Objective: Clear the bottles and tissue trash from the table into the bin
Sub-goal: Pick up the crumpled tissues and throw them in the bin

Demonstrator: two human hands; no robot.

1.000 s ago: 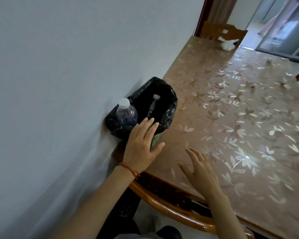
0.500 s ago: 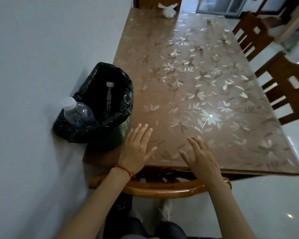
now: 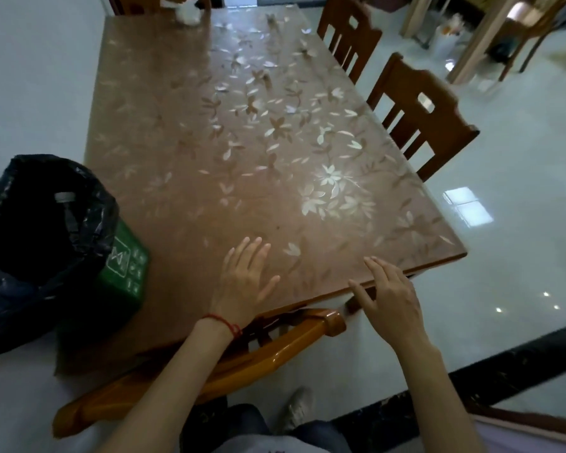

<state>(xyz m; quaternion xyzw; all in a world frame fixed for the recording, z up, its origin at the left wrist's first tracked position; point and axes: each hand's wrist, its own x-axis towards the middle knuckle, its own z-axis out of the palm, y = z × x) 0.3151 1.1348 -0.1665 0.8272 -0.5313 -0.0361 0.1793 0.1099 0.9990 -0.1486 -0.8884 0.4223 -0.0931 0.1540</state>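
We judge the step in hand to be going for the last piece of rubbish: the white tissue (image 3: 186,14) lies at the far end of the table (image 3: 183,132), well apart from both hands, so we should walk round or lean along the wall side rather than stretch across, pinch the whole wad so nothing trails, and carry it back over the bin (image 3: 125,269). Our left hand (image 3: 244,281) hovers flat over the near edge, fingers spread, its grip holding nothing; our right hand (image 3: 388,294) hangs just past the table's corner, fingers loose, also holding nothing. We count one tissue wad on the table, one bottle (image 3: 66,207) visible inside the bin's black liner, one bin, and three chairs drawn up.
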